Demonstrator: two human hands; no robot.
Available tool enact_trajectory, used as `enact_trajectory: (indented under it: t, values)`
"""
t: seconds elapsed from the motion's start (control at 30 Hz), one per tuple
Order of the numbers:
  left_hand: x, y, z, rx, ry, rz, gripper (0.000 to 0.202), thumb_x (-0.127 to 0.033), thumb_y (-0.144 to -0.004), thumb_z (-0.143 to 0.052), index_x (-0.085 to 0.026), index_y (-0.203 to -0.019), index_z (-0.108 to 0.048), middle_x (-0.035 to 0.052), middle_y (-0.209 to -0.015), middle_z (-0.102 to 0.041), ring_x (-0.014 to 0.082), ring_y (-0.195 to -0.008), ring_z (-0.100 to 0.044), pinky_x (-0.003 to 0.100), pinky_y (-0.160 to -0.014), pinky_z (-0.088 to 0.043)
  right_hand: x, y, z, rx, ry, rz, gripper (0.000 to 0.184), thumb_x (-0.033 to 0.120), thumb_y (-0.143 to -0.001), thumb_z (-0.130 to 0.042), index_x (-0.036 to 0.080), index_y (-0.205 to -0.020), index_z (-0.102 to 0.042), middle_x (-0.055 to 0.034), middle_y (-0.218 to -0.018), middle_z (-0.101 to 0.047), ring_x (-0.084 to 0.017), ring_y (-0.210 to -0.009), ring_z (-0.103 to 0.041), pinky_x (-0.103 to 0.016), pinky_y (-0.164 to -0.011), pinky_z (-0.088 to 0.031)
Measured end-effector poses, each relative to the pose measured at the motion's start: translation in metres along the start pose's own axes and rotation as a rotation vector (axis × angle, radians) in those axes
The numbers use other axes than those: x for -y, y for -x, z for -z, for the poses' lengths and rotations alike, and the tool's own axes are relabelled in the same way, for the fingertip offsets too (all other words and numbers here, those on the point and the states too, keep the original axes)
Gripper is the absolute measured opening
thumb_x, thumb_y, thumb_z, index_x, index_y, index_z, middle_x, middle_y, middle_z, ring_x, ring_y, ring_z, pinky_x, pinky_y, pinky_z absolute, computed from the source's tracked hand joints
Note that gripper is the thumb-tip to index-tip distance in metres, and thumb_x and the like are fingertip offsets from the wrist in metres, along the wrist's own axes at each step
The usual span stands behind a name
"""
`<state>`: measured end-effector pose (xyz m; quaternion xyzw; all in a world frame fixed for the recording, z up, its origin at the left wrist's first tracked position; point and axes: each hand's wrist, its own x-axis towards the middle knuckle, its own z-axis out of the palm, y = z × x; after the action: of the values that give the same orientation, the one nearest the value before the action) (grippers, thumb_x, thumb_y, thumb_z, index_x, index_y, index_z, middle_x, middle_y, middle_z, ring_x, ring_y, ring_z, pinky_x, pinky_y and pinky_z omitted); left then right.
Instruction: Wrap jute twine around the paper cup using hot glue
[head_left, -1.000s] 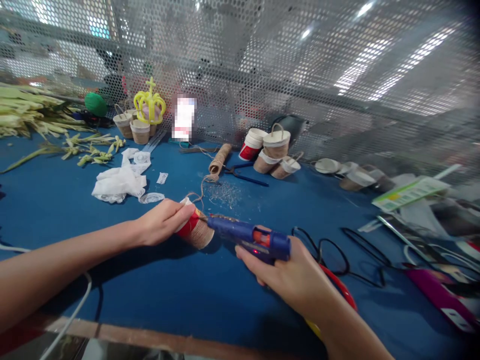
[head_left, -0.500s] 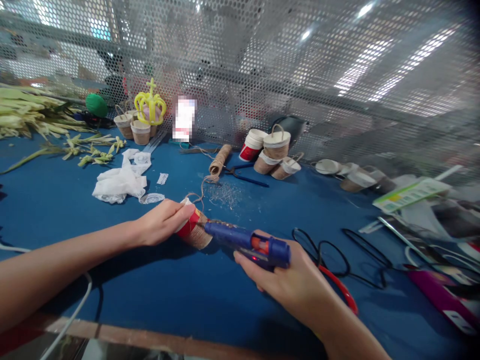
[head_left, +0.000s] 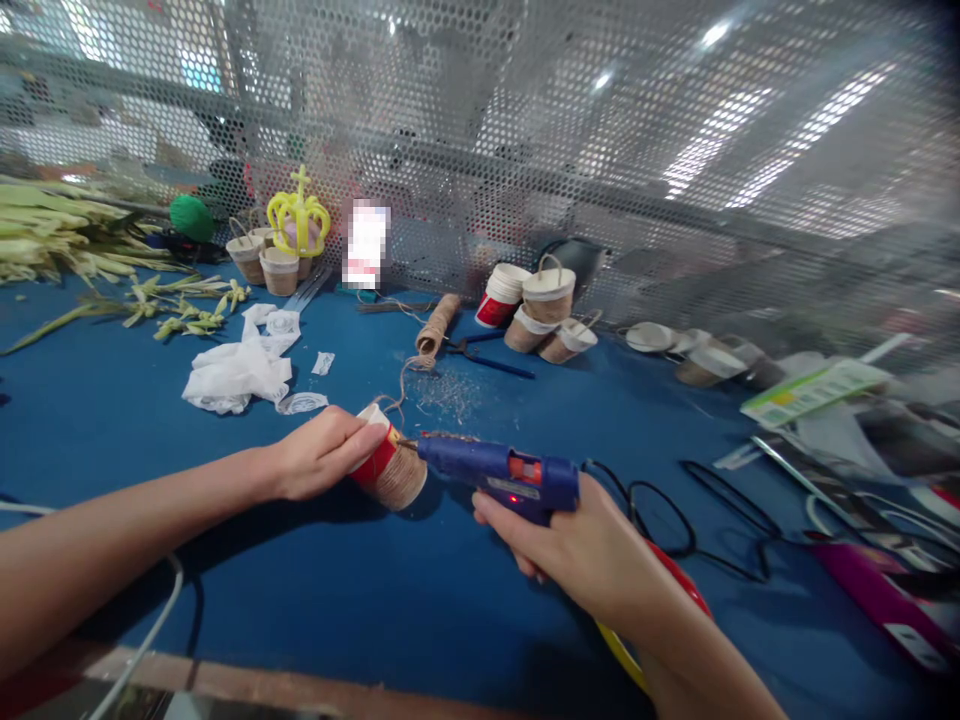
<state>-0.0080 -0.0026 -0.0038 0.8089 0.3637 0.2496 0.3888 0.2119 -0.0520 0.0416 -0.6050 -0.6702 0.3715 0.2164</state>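
Two hands are apparently gluing: left hand (head_left: 322,455) pinching cup (head_left: 399,480) between fingers mid-counter (head_left: 360,610), right hand (head_left: 566,530) gripping glue gun (head_left: 469,465) at cup's 3 o'clock, next likely calling for pressing down twine (head_left: 403,385) from 12.

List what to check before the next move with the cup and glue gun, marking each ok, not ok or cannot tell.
1. Cup held: ok, in the left hand's grip.
2. Glue gun held: ok, right hand around its handle.
3. Gun's red light on: ok, lit.
4. Nozzle well away from the left thumb: not ok, it looks close.
5. Nozzle touching the cup: cannot tell.
6. Twine slack: ok, it curves loosely between roll and cup.
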Motion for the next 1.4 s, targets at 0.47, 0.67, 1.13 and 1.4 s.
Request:
enact_trajectory:
  t: [0.47,0.67,1.13,1.4]
  values:
    - [0.0078,0.0002,-0.0019,-0.007,-0.086,-0.109,0.041,-0.031,-0.088,-0.022,-0.016,-0.052,-0.035,-0.0028,-0.051,-0.038,0.0077,-0.047,-0.031,0.023,-0.049,-0.028,0.0056,0.0048,0.0004,-0.015,-0.038,-0.058,0.023,0.034,-0.07,-0.055,0.017,-0.056,-0.052,0.0061,-0.035,-0.043,-0.007,-0.032,-0.04,-0.018,-0.035,-0.034]
    - [0.0078,-0.0004,-0.0015,-0.009,-0.098,-0.121,0.04,-0.03,-0.088,-0.022,-0.017,-0.052,-0.034,-0.0032,-0.049,-0.036,0.0075,-0.046,-0.03,0.023,-0.048,-0.027,-0.0003,0.0007,0.0038,0.062,-0.025,-0.051,0.025,0.036,-0.07,-0.055,0.016,-0.055,-0.052,0.0053,-0.034,-0.045,-0.007,-0.031,-0.04,-0.018,-0.034,-0.035]
    - [0.0094,-0.0003,-0.0015,-0.02,-0.122,-0.153,0.038,-0.029,-0.088,-0.023,-0.017,-0.053,-0.033,-0.0025,-0.05,-0.038,0.0077,-0.047,-0.031,0.023,-0.049,-0.028,0.0003,0.0012,0.0033,0.053,-0.028,-0.052,0.022,0.035,-0.071,-0.055,0.017,-0.058,-0.052,0.0058,-0.034,-0.044,-0.006,-0.031,-0.04,-0.018,-0.034,-0.035]
    - [0.0099,0.0002,-0.002,-0.018,-0.098,-0.127,0.04,-0.03,-0.088,-0.023,-0.016,-0.052,-0.033,-0.0033,-0.049,-0.035,0.0073,-0.046,-0.029,0.022,-0.047,-0.026,-0.0007,0.0013,0.0034,0.051,-0.032,-0.048,0.022,0.035,-0.07,-0.055,0.017,-0.057,-0.052,0.0058,-0.034,-0.044,-0.007,-0.03,-0.041,-0.018,-0.033,-0.035]
